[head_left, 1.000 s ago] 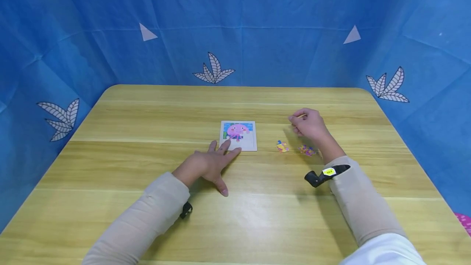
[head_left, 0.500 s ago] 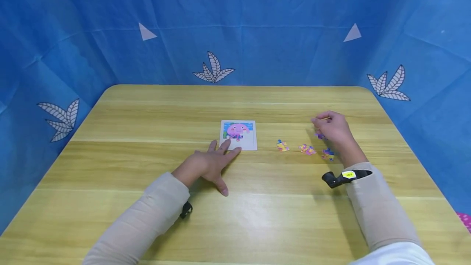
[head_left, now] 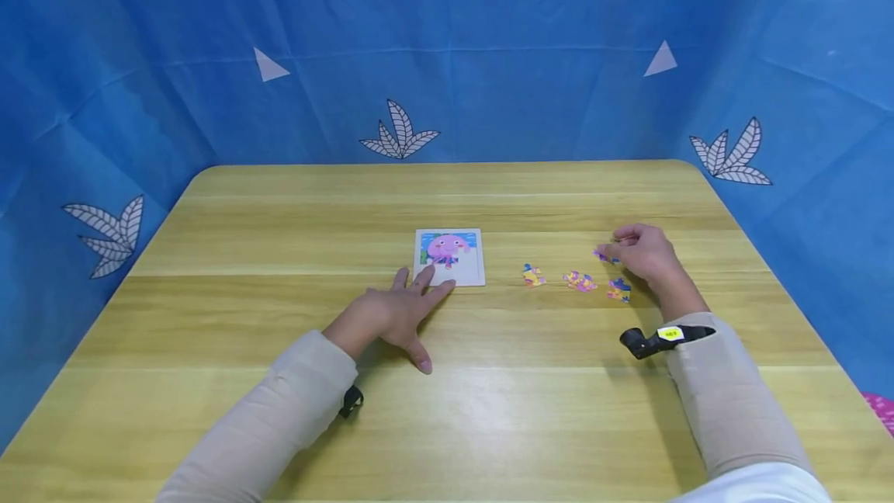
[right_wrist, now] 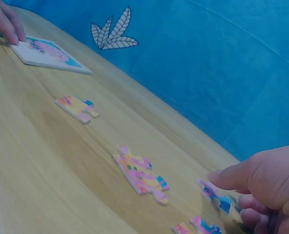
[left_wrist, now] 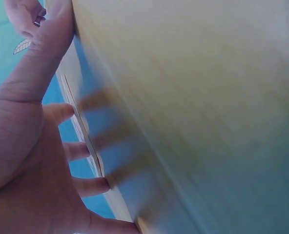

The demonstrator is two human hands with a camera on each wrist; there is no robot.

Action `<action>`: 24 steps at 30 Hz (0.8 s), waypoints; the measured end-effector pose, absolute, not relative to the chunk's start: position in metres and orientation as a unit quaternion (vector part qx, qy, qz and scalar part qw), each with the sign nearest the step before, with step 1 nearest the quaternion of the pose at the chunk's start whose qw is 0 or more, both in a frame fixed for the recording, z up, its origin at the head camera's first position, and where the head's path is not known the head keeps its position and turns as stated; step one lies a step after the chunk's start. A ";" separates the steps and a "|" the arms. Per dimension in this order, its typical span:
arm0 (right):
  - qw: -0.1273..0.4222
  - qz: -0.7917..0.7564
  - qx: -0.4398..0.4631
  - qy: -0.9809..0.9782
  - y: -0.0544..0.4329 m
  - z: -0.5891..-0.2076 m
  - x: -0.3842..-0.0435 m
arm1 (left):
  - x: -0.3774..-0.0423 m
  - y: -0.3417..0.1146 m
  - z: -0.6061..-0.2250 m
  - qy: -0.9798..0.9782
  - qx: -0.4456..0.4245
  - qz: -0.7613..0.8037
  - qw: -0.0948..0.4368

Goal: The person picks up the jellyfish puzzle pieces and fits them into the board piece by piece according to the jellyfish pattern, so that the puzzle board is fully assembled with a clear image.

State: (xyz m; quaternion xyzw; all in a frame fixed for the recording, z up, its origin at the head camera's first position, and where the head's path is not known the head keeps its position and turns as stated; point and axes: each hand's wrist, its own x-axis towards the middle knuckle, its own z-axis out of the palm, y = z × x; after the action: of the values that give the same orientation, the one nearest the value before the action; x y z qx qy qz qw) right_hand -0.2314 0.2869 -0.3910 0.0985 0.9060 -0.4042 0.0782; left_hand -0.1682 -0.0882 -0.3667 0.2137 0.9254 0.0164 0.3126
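A white-framed jigsaw board showing a pink octopus lies mid-table, its lower right part bare white. My left hand is spread out, fingertips resting on the board's near edge. My right hand is at a purple and blue puzzle piece on the right, thumb tip at the piece's edge and other fingers curled beyond it; I cannot tell whether they pinch it. Near it lie a blue and yellow piece, a pink and yellow cluster and a yellow piece.
The wooden table ends at a blue curtain with leaf prints along its back and sides. Black wrist cameras sit on both sleeves, the right one low over the tabletop.
My right hand has moved right, from beyond the loose pieces to the far-right piece, and come down by it. The blue and yellow piece, first hidden, shows now. My left hand has stayed still.
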 end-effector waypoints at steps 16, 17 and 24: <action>0.069 -0.352 0.080 0.930 0.292 -0.402 -0.230 | -0.168 -0.088 -0.364 0.925 0.212 0.017 0.314; 0.073 -0.355 0.081 0.928 0.293 -0.401 -0.230 | -0.168 -0.088 -0.363 0.925 0.212 0.017 0.314; 0.081 -0.356 0.086 0.927 0.295 -0.400 -0.228 | -0.167 -0.088 -0.365 0.926 0.210 0.015 0.314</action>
State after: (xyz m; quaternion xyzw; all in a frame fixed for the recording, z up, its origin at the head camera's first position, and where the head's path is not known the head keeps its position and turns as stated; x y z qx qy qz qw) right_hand -0.2285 0.2951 -0.3997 0.0864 0.9269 -0.3560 0.0811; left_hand -0.1668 -0.0883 -0.3654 0.2099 0.9260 0.0146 0.3135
